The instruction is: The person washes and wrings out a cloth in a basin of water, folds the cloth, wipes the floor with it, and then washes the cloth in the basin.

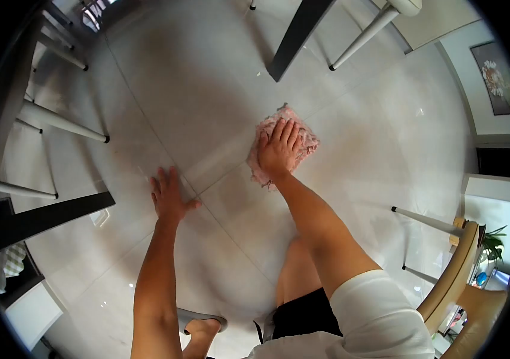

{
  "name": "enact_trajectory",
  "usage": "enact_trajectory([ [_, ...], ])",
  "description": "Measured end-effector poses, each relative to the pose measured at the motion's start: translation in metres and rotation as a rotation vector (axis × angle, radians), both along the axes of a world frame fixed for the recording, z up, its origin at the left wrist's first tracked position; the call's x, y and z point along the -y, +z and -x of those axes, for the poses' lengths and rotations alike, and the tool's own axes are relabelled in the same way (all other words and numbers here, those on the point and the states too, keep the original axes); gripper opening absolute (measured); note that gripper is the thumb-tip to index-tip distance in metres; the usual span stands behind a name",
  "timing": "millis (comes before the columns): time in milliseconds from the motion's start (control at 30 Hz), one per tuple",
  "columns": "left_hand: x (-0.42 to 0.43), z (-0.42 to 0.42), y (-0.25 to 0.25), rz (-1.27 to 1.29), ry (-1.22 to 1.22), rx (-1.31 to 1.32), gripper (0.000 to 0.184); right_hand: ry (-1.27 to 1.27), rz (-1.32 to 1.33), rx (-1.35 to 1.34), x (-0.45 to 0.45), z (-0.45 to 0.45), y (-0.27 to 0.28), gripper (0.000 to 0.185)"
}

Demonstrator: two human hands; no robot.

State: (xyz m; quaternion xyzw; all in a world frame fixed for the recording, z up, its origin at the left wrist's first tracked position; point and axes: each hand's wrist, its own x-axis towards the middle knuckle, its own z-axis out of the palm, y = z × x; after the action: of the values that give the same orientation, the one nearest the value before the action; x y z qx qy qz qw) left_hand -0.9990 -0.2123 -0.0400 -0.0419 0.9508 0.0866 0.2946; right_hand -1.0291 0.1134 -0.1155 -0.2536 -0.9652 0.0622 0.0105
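Observation:
A pink, fluffy cleaning cloth (pixel 306 143) with a crumpled surface is spread on the glossy tiled floor (pixel 219 119). On top of it rests my right hand (pixel 280 148), palm down, its fingers stretched out flat and the thumb apart. To the left, my left hand (pixel 168 197) is placed open on the bare tile beside a grout line, fingers spread and nothing in it. The underside of the cloth and my right palm are hidden.
Dark table legs stand at the top (pixel 297 42) and left (pixel 52 221). White chair legs (pixel 66 122) reach onto the floor at the left. A tan chair (pixel 455 281) is at the lower right. My slippered foot (pixel 204 323) is near the bottom.

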Motion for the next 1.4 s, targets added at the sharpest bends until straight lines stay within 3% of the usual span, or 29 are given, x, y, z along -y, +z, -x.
enact_trajectory([
  [167, -0.001, 0.011, -0.003, 0.021, -0.003, 0.006, 0.147, 0.016, 0.031, -0.128, -0.007, 0.078, -0.005, 0.075],
  [267, 0.004, 0.005, -0.012, 0.007, 0.0, -0.03, 0.148, -0.035, 0.036, -0.343, 0.0, 0.116, -0.017, 0.06],
  [500, 0.014, -0.001, -0.027, -0.036, 0.027, -0.074, 0.145, 0.113, 0.286, -0.522, -0.001, 0.156, -0.026, 0.059],
  [567, 0.022, -0.007, -0.04, -0.114, -0.008, -0.204, 0.149, 0.064, 0.297, -0.623, 0.002, 0.173, -0.027, 0.06],
  [700, 0.025, -0.01, -0.041, -0.115, -0.018, -0.198, 0.148, 0.069, 0.162, -0.527, 0.008, 0.204, -0.023, 0.062],
  [767, 0.025, -0.013, -0.045, -0.137, -0.03, -0.247, 0.148, 0.103, -0.042, -0.348, 0.017, 0.204, -0.019, 0.058],
  [800, 0.024, -0.013, -0.043, -0.141, -0.02, -0.248, 0.148, 0.114, -0.046, -0.348, 0.021, 0.199, -0.019, 0.058],
  [867, 0.023, -0.01, -0.038, -0.129, -0.022, -0.209, 0.143, 0.49, 0.124, -0.269, 0.038, 0.173, -0.019, 0.055],
  [933, 0.027, -0.014, -0.038, -0.14, -0.033, -0.218, 0.14, 0.663, -0.029, -0.398, 0.085, 0.126, -0.024, 0.052],
  [1000, 0.045, -0.017, -0.05, -0.138, -0.042, -0.247, 0.138, 0.702, -0.058, -0.31, 0.13, 0.054, 0.039, 0.054],
  [1067, 0.078, -0.032, -0.075, -0.335, 0.101, -0.331, 0.135, 0.988, 0.195, -0.193, 0.158, -0.004, 0.013, 0.059],
  [1100, 0.085, -0.047, -0.073, -0.316, 0.123, -0.331, 0.135, 1.01, 0.214, -0.194, 0.162, -0.023, 0.015, 0.059],
  [1167, 0.111, -0.077, -0.064, 0.009, 0.214, -0.384, 0.136, 1.009, 0.366, -0.113, 0.162, -0.05, 0.019, 0.06],
  [1233, 0.132, -0.101, -0.047, 0.078, 0.279, -0.26, 0.139, 0.871, 0.148, 0.187, 0.148, -0.034, 0.077, 0.064],
  [1267, 0.137, -0.105, -0.04, 0.117, 0.322, -0.141, 0.143, 0.762, 0.067, 0.162, 0.138, -0.016, 0.065, 0.064],
  [1367, 0.141, -0.11, -0.029, 0.06, 0.317, -0.121, 0.148, 0.575, -0.158, -0.307, 0.098, 0.053, -0.014, 0.06],
  [1400, 0.143, -0.112, -0.031, 0.056, 0.328, -0.117, 0.148, 0.586, -0.16, -0.304, 0.103, 0.078, -0.025, 0.06],
])
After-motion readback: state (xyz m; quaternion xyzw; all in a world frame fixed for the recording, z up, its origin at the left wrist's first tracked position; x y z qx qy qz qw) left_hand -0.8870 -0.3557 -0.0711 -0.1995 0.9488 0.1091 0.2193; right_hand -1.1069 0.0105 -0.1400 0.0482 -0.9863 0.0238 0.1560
